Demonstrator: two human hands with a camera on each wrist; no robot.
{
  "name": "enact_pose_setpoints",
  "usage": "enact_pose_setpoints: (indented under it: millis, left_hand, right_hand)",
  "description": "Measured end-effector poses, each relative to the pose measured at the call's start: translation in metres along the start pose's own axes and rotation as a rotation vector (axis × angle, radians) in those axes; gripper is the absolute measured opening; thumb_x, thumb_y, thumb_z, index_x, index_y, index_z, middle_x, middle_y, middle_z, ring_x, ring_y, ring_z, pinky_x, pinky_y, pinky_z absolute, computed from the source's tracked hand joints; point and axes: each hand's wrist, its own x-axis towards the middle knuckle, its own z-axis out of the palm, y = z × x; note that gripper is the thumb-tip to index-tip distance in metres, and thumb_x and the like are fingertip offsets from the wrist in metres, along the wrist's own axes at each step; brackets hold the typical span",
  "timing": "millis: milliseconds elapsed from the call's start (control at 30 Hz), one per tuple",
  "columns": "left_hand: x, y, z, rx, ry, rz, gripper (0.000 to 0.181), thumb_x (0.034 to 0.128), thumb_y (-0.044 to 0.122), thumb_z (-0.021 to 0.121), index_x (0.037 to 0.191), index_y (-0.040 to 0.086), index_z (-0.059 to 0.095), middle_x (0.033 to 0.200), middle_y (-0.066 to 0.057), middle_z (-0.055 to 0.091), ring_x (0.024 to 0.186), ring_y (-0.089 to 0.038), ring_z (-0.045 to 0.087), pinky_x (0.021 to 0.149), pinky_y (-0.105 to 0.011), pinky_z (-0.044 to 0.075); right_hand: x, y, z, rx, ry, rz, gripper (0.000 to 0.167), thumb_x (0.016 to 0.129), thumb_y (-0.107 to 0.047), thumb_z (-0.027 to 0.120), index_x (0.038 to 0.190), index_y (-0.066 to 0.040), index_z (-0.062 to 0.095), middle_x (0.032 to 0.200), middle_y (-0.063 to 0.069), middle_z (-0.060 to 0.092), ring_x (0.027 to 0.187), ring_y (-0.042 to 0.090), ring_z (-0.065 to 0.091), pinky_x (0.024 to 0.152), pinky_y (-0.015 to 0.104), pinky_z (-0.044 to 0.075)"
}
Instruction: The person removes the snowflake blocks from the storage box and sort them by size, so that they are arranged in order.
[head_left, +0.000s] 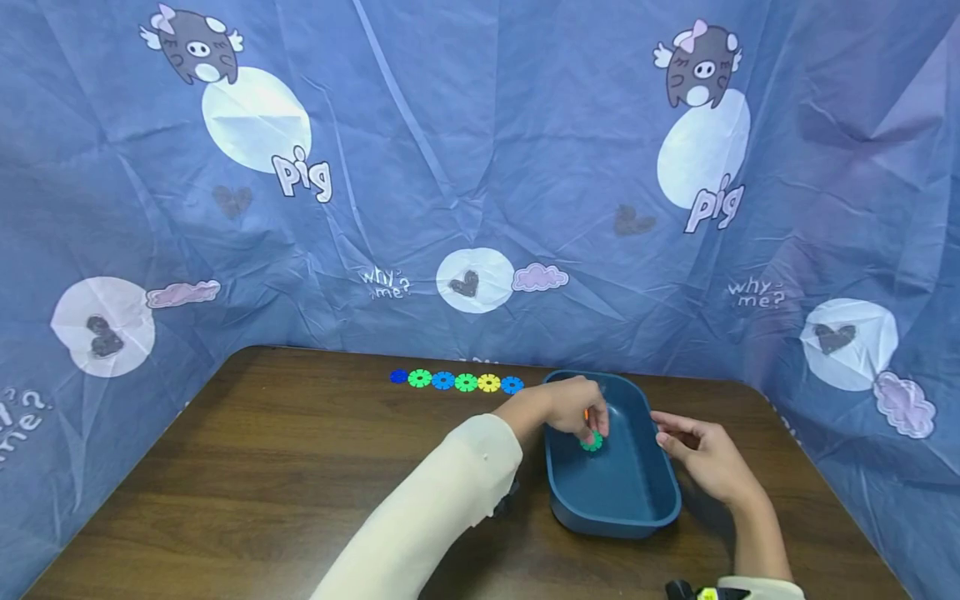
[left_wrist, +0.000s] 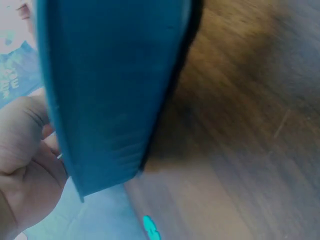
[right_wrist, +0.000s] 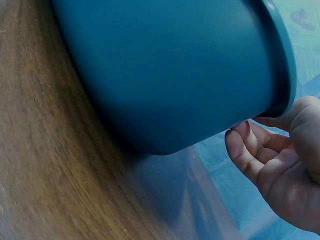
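My left hand reaches down into a dark blue rectangular bin and pinches a green notched disc at its fingertips. A bit of orange shows by those fingers, mostly hidden. On the bin's far side, my right hand touches the rim with its fingertips. The right wrist view shows its fingers loosely bent against the outside of the bin, beneath the lip. In the left wrist view the bin's outer wall covers the left fingertips.
Left of the bin, near the table's back edge, several notched discs lie in a row: a dark blue disc, a yellow disc, and green and lighter blue ones. The brown wooden table meets a blue printed cloth behind.
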Motion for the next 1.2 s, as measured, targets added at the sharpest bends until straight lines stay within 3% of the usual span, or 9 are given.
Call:
enact_pose_setpoints:
  millis: [367, 633, 800, 1000, 1200]
  left_hand:
    - [-0.026, -0.015, -0.029, -0.116, 0.254, 0.019, 0.012, 0.093, 0.005, 0.075, 0.105, 0.006, 0.079, 0.095, -0.001, 0.077, 0.085, -0.003, 0.067, 0.078, -0.013, 0.053]
    - [-0.057, -0.036, -0.053, -0.163, 0.404, -0.041, 0.012, 0.0953, 0.006, 0.072, 0.106, 0.006, 0.078, 0.096, -0.003, 0.077, 0.089, -0.009, 0.071, 0.079, -0.019, 0.055]
    - [-0.084, -0.059, -0.064, -0.167, 0.456, -0.115, 0.012, 0.0953, 0.007, 0.072, 0.105, 0.007, 0.078, 0.097, -0.003, 0.077, 0.091, -0.012, 0.072, 0.081, -0.023, 0.056]
    - [-0.126, -0.088, -0.071, -0.183, 0.489, -0.194, 0.013, 0.0941, 0.004, 0.07, 0.105, 0.003, 0.077, 0.095, -0.005, 0.078, 0.089, -0.015, 0.074, 0.081, -0.028, 0.058]
    - [-0.165, -0.117, -0.071, -0.192, 0.562, -0.283, 0.014, 0.092, 0.003, 0.072, 0.104, 0.0, 0.077, 0.096, -0.007, 0.078, 0.091, -0.02, 0.074, 0.085, -0.036, 0.059]
  right_hand:
    - [0.002, 0.0, 0.002, -0.009, -0.007, 0.009, 0.039, 0.101, -0.013, 0.066, 0.136, 0.006, 0.062, 0.118, 0.022, 0.071, 0.093, 0.004, 0.065, 0.074, 0.023, 0.056]
    - [-0.001, -0.001, 0.001, -0.004, -0.01, -0.001, 0.04, 0.101, -0.013, 0.066, 0.136, 0.006, 0.061, 0.121, 0.024, 0.07, 0.094, 0.004, 0.066, 0.075, 0.023, 0.057]
    - [-0.002, -0.001, -0.001, -0.014, -0.006, -0.016, 0.04, 0.101, -0.012, 0.066, 0.136, 0.006, 0.061, 0.12, 0.023, 0.07, 0.094, 0.003, 0.066, 0.075, 0.022, 0.057]
    - [0.0, -0.001, -0.001, -0.022, 0.001, -0.03, 0.038, 0.101, -0.01, 0.066, 0.135, 0.007, 0.062, 0.119, 0.024, 0.07, 0.093, 0.001, 0.065, 0.075, 0.022, 0.057]
    - [0.001, 0.0, 0.0, -0.014, -0.004, -0.017, 0.039, 0.101, -0.01, 0.066, 0.135, 0.007, 0.061, 0.12, 0.024, 0.07, 0.094, 0.003, 0.066, 0.074, 0.023, 0.057]
